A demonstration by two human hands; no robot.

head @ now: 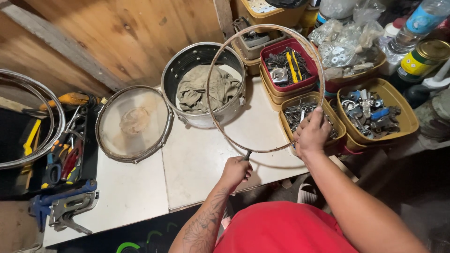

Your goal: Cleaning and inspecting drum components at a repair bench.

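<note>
the left hand (236,171) is clenched in a fist around a small dark tool handle (247,155), whose tip meets the lower edge of a thin round metal hoop (212,71). the tattooed left forearm rises from the lower middle of the view, wrist straight. the right hand (311,133) grips the hoop's right lower rim, fingers curled over it, knuckles up, forearm coming in from the lower right. the hoop is held tilted above the white counter (197,164), over the shiny metal drum shell (187,56) that contains a crumpled grey-green cloth (201,89). just left of the shell lies a round drum head with a translucent skin and metal rim (133,124), flat on the counter. under the right hand sits a yellow plastic tub of small metal parts (300,112); beside it stand a red tub (287,65) and another yellow tub of hardware (375,112). pliers and hand tools (65,159) lie at the left.
</note>
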